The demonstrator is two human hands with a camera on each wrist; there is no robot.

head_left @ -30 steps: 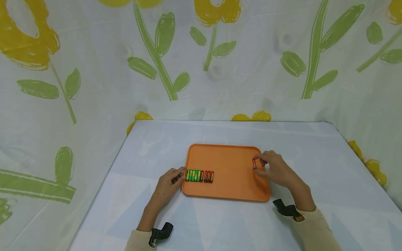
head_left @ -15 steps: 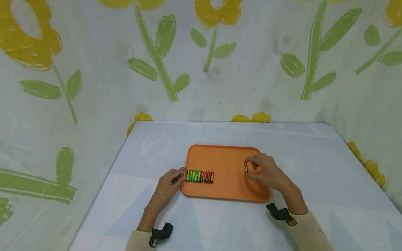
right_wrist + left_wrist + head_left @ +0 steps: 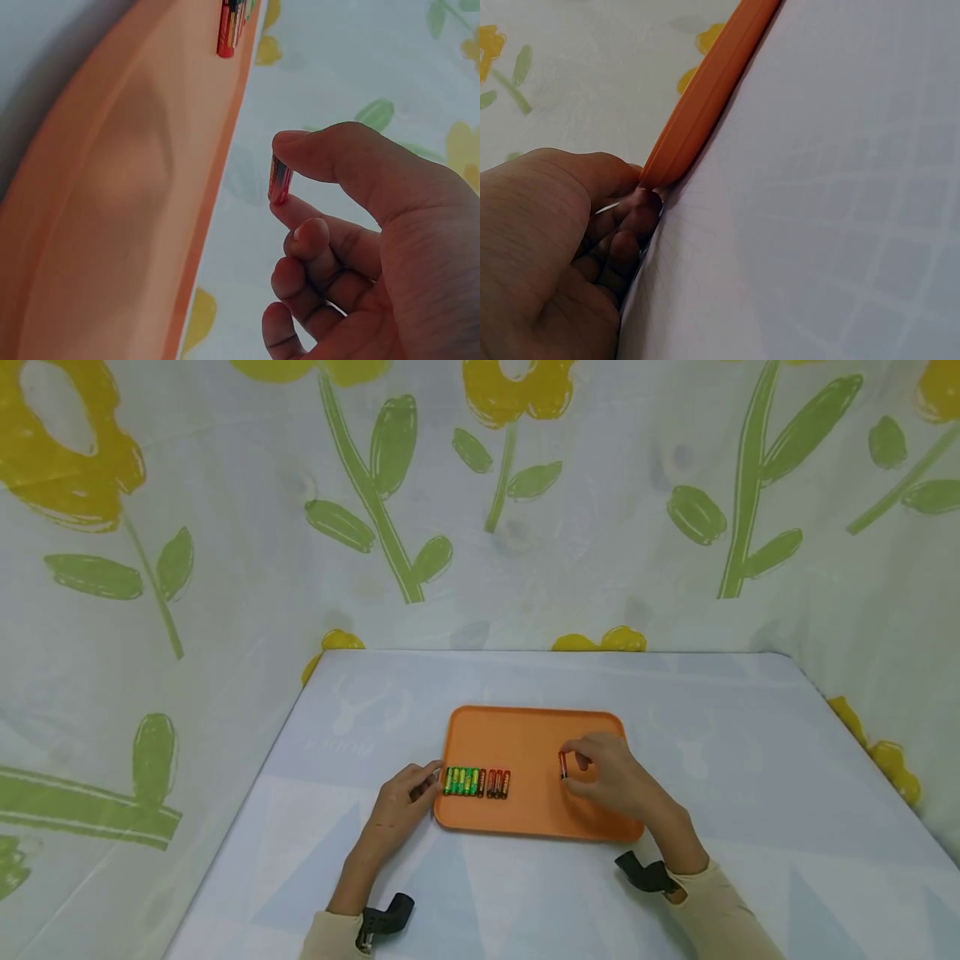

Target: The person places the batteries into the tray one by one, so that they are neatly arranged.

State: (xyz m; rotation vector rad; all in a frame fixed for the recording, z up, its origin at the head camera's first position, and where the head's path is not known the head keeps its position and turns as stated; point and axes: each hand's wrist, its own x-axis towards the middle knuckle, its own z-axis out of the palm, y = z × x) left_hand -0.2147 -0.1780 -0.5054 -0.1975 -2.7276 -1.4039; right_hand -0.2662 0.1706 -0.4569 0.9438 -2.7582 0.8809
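Note:
An orange tray (image 3: 532, 735) lies on the table. My left hand (image 3: 401, 797) pinches its left edge; in the left wrist view the thumb lies over the tray's rim (image 3: 697, 105), fingers beneath. Above the right half of the tray, my right hand (image 3: 611, 777) holds a red battery (image 3: 563, 766) by its ends between thumb and index finger, also plain in the right wrist view as a small battery (image 3: 280, 180). On the tray's left side, several green batteries (image 3: 461, 781) stand side by side in a row with darker red batteries (image 3: 498, 783) at its right, a small gap among these.
The pale patterned tabletop (image 3: 525, 893) surrounds the tray. A flower-print cloth (image 3: 570, 552) hangs behind the table and along its sides. Black wrist cameras (image 3: 386, 914) sit on both wrists, low over the table.
My right hand has moved left across the tray, carrying the red battery toward the row. The left hand and the batteries in the row stay where they were.

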